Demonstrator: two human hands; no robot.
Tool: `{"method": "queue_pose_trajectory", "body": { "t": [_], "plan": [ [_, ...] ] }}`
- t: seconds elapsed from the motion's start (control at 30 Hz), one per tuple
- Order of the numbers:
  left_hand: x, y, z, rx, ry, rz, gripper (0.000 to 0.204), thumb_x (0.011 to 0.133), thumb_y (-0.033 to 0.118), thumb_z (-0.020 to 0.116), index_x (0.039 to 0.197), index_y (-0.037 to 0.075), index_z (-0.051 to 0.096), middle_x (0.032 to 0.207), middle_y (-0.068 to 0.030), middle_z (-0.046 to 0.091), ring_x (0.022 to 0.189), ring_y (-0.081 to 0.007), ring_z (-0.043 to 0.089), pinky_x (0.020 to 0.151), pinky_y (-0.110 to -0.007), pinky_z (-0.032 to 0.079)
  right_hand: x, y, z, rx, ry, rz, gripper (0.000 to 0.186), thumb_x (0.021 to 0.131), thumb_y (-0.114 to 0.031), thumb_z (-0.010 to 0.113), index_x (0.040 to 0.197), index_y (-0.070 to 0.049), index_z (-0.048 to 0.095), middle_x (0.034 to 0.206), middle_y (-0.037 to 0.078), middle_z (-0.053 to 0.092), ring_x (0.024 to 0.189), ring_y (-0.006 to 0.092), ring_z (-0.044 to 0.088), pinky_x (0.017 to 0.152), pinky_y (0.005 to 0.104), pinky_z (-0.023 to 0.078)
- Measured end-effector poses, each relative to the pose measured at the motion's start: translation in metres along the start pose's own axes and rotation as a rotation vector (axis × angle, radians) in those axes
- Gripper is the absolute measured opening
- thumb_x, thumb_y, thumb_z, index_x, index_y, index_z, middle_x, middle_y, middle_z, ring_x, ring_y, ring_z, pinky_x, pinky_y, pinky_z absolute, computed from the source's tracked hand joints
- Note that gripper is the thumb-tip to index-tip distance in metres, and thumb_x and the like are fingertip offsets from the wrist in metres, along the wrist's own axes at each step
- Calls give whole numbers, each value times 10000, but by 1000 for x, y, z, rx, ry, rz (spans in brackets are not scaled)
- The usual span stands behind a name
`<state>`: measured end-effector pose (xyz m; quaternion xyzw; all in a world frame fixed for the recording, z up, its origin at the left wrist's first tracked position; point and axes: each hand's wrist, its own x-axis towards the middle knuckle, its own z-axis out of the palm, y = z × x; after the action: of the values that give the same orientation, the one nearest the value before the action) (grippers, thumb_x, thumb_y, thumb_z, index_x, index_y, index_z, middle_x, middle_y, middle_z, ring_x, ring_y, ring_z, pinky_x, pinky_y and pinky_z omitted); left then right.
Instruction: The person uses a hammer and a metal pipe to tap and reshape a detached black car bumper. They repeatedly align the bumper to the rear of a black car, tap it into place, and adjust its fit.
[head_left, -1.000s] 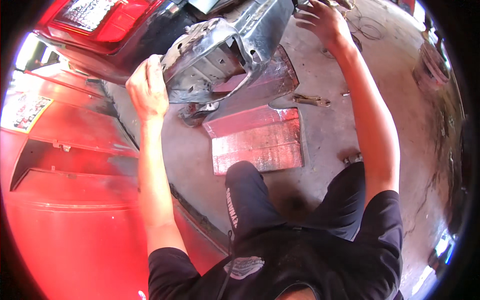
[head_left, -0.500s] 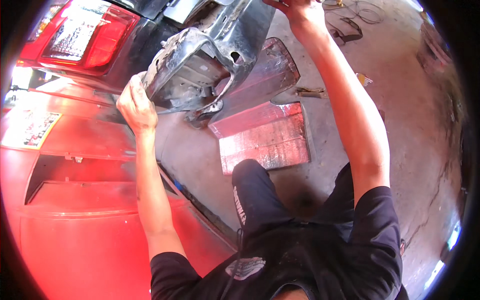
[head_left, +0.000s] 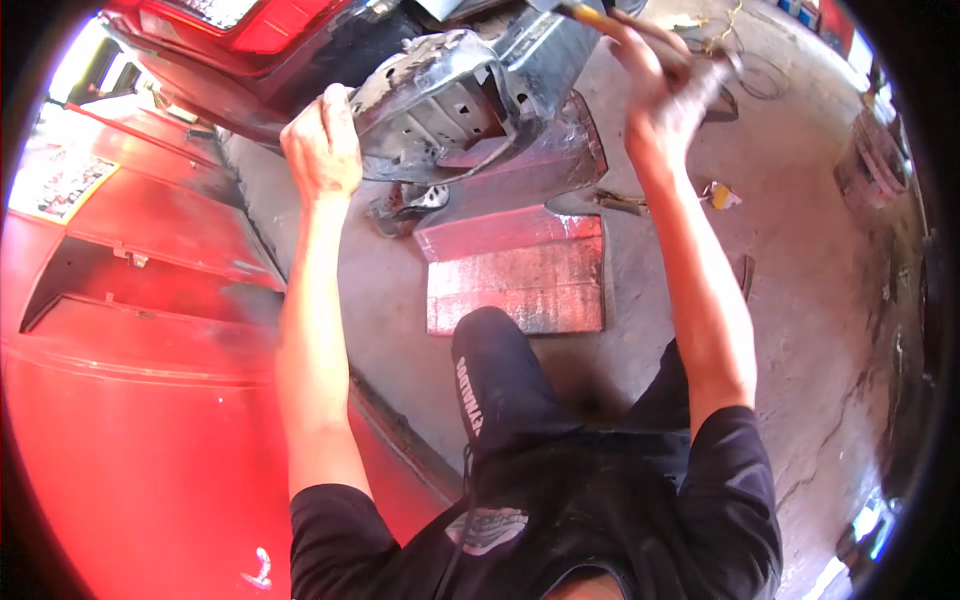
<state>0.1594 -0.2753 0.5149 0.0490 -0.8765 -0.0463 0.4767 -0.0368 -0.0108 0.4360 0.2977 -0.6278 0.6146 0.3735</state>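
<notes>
The dark, scuffed metal body part (head_left: 430, 115), with a hollow, holed corner, juts out below the car's red tail light (head_left: 270, 25). My left hand (head_left: 325, 150) is closed on the left edge of this part. Up at the right, off the part's right side, my right hand (head_left: 665, 110) is closed around a stick-like tool with a yellow-brown handle (head_left: 595, 18). Motion smears this hand, and the tool's kind cannot be made out.
A large red car panel (head_left: 150, 440) lies at my left. Between my knees and the metal part, a foil-faced piece (head_left: 520, 280) rests on the floor. Farther right are a bucket (head_left: 870, 170), a small yellow-and-white item (head_left: 720, 195) and loose cables (head_left: 760, 75).
My view has shifted, so the car and metal part sit higher in it. The right hand has come further into view, showing the tool. My left hand stays at the part's left edge.
</notes>
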Motion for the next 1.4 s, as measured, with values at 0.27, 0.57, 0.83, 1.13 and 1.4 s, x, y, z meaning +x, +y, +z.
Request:
{"method": "queue_pose_trajectory", "body": {
  "t": [0.27,0.57,0.83,1.13,1.4],
  "plan": [
    [-2,1,-9,-54,-4,25,419,1018,328,544,804,-5,679,771,-209,668,723,-407,650,666,-452,499,-39,-30,-110,468,116,427,271,1028,-184,527,1204,22,535,886,169,678,777,254,688,730,374,556],
    [-4,-6,-15,-33,-60,94,440,1041,358,507,886,-20,672,847,-230,664,805,-441,637,726,-477,502,-67,-150,-88,-139,-933,582,511,892,-238,724,1297,36,574,985,141,680,821,215,614,752,367,508],
    [2,18,-19,-42,55,75,462,974,299,553,662,-23,664,690,-254,654,672,-419,670,645,-490,540,-101,-148,-84,-272,-1218,702,278,974,-228,653,1153,-20,612,718,6,566,628,103,541,560,251,418],
    [2,8,-15,-148,47,47,519,979,306,528,597,-18,662,628,-251,647,594,-442,652,630,-505,546,-70,-192,-59,-397,-1296,572,432,941,-154,618,1337,2,542,863,113,638,697,174,600,676,335,519],
    [3,9,-15,-198,-64,67,462,947,223,518,557,21,662,542,-199,624,473,-313,643,519,-444,536,-63,-214,-19,-261,-1108,748,486,951,-226,661,1376,-36,520,717,-3,555,511,73,505,488,215,377]
  ]
}}
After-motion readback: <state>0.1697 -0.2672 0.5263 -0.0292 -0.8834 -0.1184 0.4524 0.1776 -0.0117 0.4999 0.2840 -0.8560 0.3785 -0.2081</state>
